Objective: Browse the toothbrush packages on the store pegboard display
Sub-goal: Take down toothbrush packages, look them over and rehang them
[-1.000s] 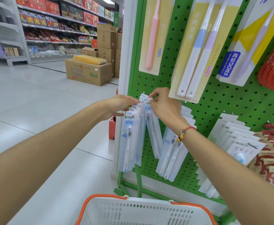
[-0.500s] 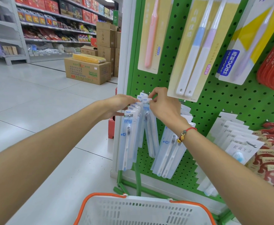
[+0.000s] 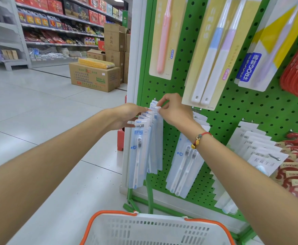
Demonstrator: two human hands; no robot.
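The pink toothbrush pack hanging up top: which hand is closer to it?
Right. The right hand sits just below the pink toothbrush pack, pinching a blue pack's tab; the left hand is lower and farther left.

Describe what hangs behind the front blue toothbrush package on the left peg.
Behind the front package hang more matching packages, only their edges and tabs visible. The right hand pinches a rear tab; their fronts are covered.

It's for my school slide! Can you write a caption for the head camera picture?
Both hands, left hand and right hand, finger hanging toothbrush packages on a green pegboard.
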